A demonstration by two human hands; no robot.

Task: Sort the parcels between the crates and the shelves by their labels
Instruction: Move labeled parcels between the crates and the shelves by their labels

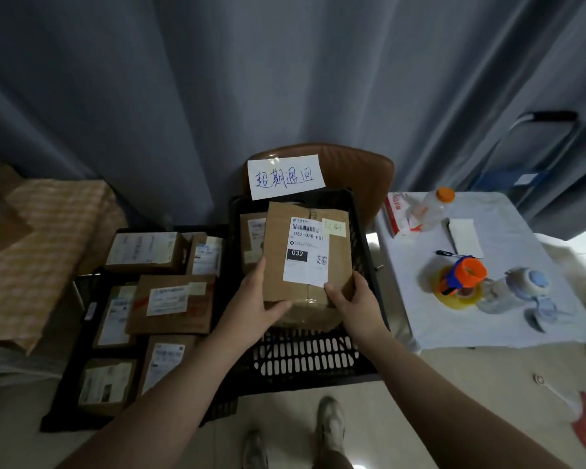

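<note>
I hold a brown cardboard parcel with both hands over a black slatted crate. Its white label reads 032-038-E01, and a yellow sticky note sits at its top right corner. My left hand grips the parcel's lower left edge. My right hand grips its lower right corner. Another parcel stands inside the crate behind it, and a further package lies under the held one. A white handwritten sign is taped to the brown chair behind the crate.
A low black crate on the left holds several labelled parcels. A white-covered table on the right carries a tape dispenser, bottles, a pen and a notepad. A grey curtain hangs behind. My shoes stand on the pale floor.
</note>
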